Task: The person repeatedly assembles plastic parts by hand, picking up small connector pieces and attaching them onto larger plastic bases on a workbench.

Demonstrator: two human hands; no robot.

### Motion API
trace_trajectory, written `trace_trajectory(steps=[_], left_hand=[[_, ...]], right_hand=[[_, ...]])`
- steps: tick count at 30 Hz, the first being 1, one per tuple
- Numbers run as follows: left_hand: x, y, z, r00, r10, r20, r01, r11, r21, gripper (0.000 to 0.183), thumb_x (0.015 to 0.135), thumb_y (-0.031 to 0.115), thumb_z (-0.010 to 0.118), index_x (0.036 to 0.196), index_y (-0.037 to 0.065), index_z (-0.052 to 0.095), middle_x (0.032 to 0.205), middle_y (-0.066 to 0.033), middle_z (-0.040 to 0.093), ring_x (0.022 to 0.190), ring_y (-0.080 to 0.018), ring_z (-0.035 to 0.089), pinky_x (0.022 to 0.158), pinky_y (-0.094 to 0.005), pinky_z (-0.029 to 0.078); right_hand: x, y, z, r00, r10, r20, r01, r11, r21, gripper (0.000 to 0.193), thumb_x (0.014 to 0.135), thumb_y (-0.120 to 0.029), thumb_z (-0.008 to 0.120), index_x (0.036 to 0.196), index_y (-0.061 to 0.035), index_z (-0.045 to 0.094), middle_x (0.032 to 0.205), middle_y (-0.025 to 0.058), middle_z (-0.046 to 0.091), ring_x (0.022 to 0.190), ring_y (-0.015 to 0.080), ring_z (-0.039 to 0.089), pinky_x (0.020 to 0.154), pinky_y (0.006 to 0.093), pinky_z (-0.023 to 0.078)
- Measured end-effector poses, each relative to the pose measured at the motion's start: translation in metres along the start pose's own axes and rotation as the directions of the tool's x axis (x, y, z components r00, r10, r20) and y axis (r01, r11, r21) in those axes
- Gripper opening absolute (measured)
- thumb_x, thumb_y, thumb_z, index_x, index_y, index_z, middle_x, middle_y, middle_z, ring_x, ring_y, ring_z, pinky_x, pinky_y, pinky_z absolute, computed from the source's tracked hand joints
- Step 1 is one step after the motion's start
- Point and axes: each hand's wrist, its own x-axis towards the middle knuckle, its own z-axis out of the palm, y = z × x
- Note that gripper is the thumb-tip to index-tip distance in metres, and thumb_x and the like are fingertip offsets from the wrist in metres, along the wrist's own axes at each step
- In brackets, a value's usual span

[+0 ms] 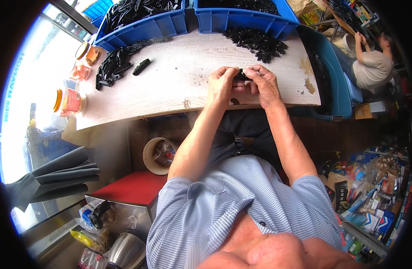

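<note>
Both my hands meet over the near right part of the worn white tabletop (170, 85). My left hand (223, 83) and my right hand (263, 84) pinch a small black plastic part (241, 76) between them, one at each end. Fingers cover much of the part, so its exact shape is hidden. Just beyond my hands is a heap of small black pieces (259, 45). Off to the left lies a pile of longer black plastic parts (111, 67), with a single long black part (141, 67) apart from it.
Along the far edge stand two blue bins, the left bin (147, 28) and right bin (241, 20), full of black parts. Several jars (70, 102) line the left edge. A teal tub (342, 89) stands right of the table. Another person (372, 67) sits far right. A bucket (152, 157) stands below.
</note>
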Motion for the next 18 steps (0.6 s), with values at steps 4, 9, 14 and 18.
trace_trajectory(steps=[4,9,14,18], left_hand=[[0.0003,0.0014,0.0001,1.0,-0.013,-0.002,0.013,1.0,0.023,0.025,0.086,0.015,0.062,0.102,-0.005,0.063,0.085,-0.0148,0.064,0.065,-0.0204,0.065,0.058,-0.0281,0.057],[0.0036,0.0006,-0.0004,1.0,-0.012,-0.007,0.012,0.999,0.033,0.029,0.088,0.02,0.063,0.104,-0.004,0.063,0.083,-0.015,0.065,0.064,-0.0192,0.065,0.057,-0.0274,0.057],[0.0058,0.0004,-0.0023,1.0,-0.024,0.013,0.023,0.999,0.037,0.031,0.089,0.022,0.064,0.105,-0.003,0.062,0.082,-0.0136,0.065,0.062,-0.0182,0.065,0.056,-0.0264,0.056],[0.0058,-0.0016,-0.0027,0.999,-0.023,0.045,0.023,1.0,-0.002,0.028,0.088,0.02,0.065,0.104,-0.002,0.062,0.081,-0.0116,0.065,0.062,-0.0175,0.065,0.056,-0.0258,0.056]], right_hand=[[0.0001,-0.0009,0.001,1.0,0.007,-0.01,-0.007,1.0,-0.01,0.011,0.083,-0.016,0.073,0.089,-0.0071,0.071,0.072,-0.0023,0.064,0.046,0.004,0.044,0.047,0.0201,0.037],[0.0009,-0.001,0.0018,0.999,0.01,-0.034,-0.01,1.0,0.001,0.01,0.082,-0.016,0.073,0.088,-0.0075,0.071,0.069,-0.0024,0.063,0.046,0.0046,0.043,0.047,0.0215,0.038],[0.0019,-0.0032,0.002,0.999,0.037,-0.031,-0.036,0.999,0.004,0.01,0.082,-0.016,0.074,0.086,-0.0078,0.07,0.067,-0.0027,0.061,0.045,0.0049,0.043,0.049,0.0231,0.041],[0.0013,-0.0043,0.0016,0.998,0.057,-0.025,-0.058,0.998,-0.001,0.01,0.081,-0.016,0.073,0.087,-0.0078,0.069,0.066,-0.0032,0.06,0.046,0.0046,0.043,0.049,0.0233,0.042]])
